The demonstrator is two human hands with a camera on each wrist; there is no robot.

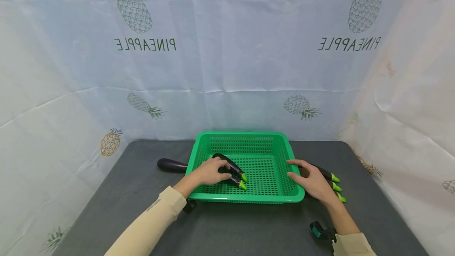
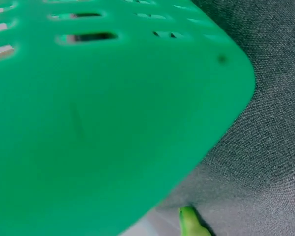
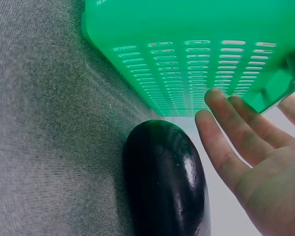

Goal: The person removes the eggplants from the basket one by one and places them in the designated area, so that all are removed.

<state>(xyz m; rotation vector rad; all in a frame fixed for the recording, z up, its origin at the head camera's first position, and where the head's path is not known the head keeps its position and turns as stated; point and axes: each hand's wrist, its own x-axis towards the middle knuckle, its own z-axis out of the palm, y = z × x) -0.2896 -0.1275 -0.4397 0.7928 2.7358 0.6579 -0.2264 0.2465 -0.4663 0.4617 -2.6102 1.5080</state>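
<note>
Purple eggplants [image 1: 231, 171] in the basket [image 1: 245, 200] lie gripped under left hand [image 1: 209, 171]; right hand [image 1: 311, 181] relaxed.

The green basket [image 2: 103, 123] fills the left wrist view as a blur, cut by three edges. Its left wall hides part of the eggplant [image 1: 171, 165] lying outside on the counter [image 1: 117, 200]. The right hand [image 1: 313, 181] covers most of the eggplants [image 1: 328, 181] beside the basket. In the right wrist view an eggplant runs off the bottom edge.

Head overhead; wrists close, probably sharing basket [image 1: 245, 198].
</note>
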